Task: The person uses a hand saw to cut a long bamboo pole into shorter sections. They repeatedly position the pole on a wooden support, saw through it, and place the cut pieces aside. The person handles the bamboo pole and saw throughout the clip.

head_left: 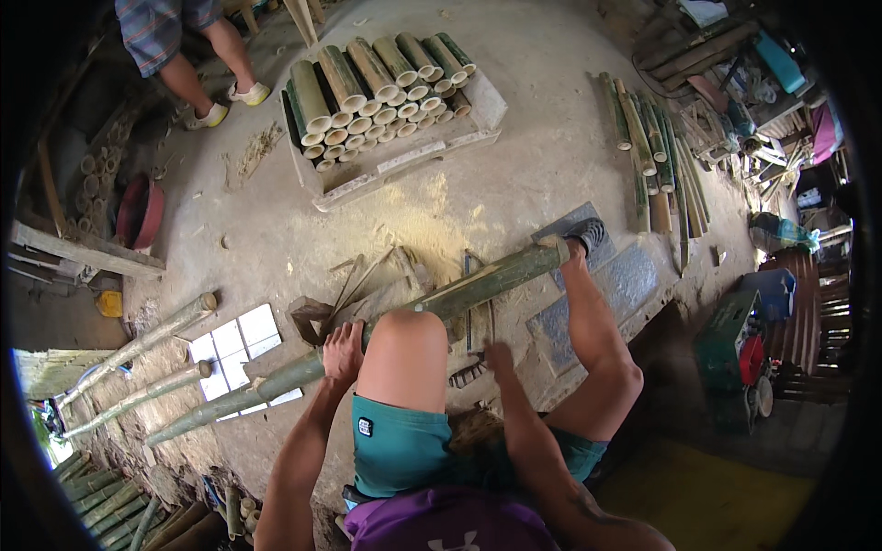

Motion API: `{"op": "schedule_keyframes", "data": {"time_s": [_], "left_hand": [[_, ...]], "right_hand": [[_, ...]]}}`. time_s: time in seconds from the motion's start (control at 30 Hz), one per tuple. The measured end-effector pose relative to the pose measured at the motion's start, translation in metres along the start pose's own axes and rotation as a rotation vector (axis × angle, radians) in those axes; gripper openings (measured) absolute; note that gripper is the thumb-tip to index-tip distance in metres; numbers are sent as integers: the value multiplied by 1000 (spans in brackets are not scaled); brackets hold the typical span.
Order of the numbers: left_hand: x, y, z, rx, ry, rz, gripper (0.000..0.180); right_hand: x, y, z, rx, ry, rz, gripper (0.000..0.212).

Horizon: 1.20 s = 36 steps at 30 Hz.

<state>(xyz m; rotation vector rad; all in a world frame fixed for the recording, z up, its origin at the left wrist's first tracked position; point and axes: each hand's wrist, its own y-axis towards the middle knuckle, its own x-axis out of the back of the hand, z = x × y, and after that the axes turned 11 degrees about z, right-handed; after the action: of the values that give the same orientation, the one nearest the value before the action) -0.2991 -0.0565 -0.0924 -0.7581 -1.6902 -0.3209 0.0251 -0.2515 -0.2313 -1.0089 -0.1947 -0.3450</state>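
A long green bamboo pole point(491, 280) runs slantwise across in front of me, over the floor and past my bent knee. My left hand point(344, 352) is closed over the pole, left of the knee. At the pole's right end my foot in a dark slipper point(588, 235) is by the cut end. My right hand point(499, 358) is below the pole between my legs, smeared by motion, with its fingers apparently closed. A thin curved strip point(491, 321) rises from it to the pole; its kind is unclear. Beside it is a thin straight bar with blue on it point(468, 264).
Cut bamboo tubes point(390, 92) are stacked in a pale tray point(404, 172) ahead. Sawdust point(404, 216) covers the floor nearby. More poles point(138, 349) lie left, others point(657, 138) at right. A person's legs point(207, 64) stand far left, near a red basin point(141, 213).
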Motion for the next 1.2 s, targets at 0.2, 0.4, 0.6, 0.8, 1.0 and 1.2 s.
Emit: {"op": "schedule_keyframes", "data": {"time_s": [0.2, 0.4, 0.6, 0.8, 1.0, 1.2], "left_hand": [[-14, -6, -3, 35, 116, -38, 43], [-55, -11, 29, 16, 171, -56, 46], [-84, -14, 68, -16, -71, -30, 48], [-23, 3, 49, -50, -336, 157, 50], [16, 23, 40, -19, -501, 518, 60], [-83, 11, 99, 12, -279, 298, 60]], "right_hand": [[-47, 1, -46, -36, -204, -101, 77], [-19, -18, 2, -292, -218, -55, 73], [-22, -15, -3, -270, -216, -49, 77], [-16, 4, -21, -198, -277, -66, 79], [-1, 7, -18, -176, -332, 145, 78], [-22, 16, -32, -130, -206, -107, 75]]}}
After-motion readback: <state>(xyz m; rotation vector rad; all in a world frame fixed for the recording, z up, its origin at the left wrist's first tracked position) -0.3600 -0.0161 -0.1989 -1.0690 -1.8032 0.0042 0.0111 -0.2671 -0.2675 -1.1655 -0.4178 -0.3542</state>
